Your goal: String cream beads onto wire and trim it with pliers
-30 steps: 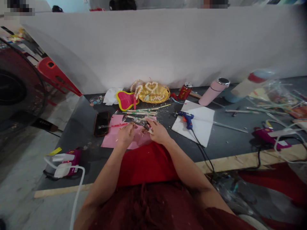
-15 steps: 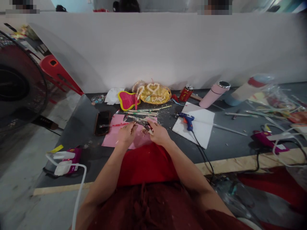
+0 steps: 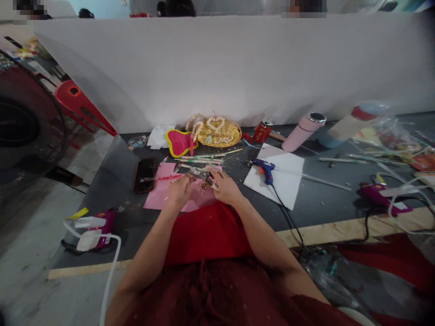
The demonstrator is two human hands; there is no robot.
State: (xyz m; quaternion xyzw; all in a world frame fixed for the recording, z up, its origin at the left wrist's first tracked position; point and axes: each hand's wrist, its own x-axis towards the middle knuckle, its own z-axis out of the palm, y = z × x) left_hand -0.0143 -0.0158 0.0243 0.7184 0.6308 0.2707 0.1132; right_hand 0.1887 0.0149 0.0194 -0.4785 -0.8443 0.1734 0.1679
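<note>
My right hand [image 3: 227, 186] is closed round the handles of a pair of pliers [image 3: 200, 173], whose dark metal jaws point left. My left hand [image 3: 179, 190] is closed in a pinch beside the jaws; what its fingertips hold is too small to make out. Both hands are over a pink sheet [image 3: 159, 199]. Between them on the sheet lies a small pile of short pale pieces [image 3: 205, 185]. Paper-wrapped sticks [image 3: 200, 160] lie just beyond the pliers.
A yellow woven basket [image 3: 234, 141] with beaded hearts stands behind, near a pink-and-yellow dish [image 3: 180, 143]. A phone [image 3: 145, 174] lies left. On the right are a blue glue gun [image 3: 267, 168] on white paper [image 3: 288, 181], a red can [image 3: 263, 130] and a pink flask [image 3: 302, 132].
The pliers' jaws have tipped slightly and the right hand's fingers look a little straighter on the handles. The left hand stays close to the jaws. The whole view has shifted a little.
</note>
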